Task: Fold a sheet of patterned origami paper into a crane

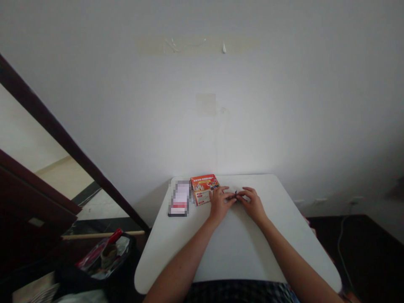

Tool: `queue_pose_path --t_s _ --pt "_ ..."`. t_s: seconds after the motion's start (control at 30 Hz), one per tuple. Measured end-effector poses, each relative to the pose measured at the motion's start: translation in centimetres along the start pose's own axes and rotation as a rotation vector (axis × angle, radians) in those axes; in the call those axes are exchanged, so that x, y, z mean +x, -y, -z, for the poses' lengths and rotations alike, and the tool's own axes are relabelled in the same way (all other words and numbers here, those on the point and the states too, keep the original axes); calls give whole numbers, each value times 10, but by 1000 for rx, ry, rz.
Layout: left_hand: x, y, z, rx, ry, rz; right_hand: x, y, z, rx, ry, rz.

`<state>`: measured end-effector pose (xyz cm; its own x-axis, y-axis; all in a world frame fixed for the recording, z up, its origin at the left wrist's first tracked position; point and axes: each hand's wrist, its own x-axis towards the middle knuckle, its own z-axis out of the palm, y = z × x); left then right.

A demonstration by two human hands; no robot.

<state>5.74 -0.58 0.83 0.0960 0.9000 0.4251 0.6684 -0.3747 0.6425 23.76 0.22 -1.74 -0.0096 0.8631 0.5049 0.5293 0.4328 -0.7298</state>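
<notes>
Over the far part of the white table [233, 248], my two hands meet fingertip to fingertip. A small dark piece [235, 194] is pinched between them; its kind is too small to make out. My left hand [220, 203] closes on it from the left, thumb and forefinger together. From the other side my right hand [251, 203] pinches the same piece. Beside and partly under my left hand lies a red and white printed leaflet or packet [205, 183] with colourful pictures.
A phone-like device [179, 198], its screen blurred out, lies at the table's left edge. The white wall [240, 139] stands right behind the table. On the floor to the left is a dark bag or bin [110, 256] with mixed items. A cable [341, 240] hangs at right.
</notes>
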Motion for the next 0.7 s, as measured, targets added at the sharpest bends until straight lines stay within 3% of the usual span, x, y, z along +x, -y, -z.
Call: queue_pose_path --t_s 0.7 --pt "-4 -7 4 -81 5 18 -2 18 5 -77 -30 143"
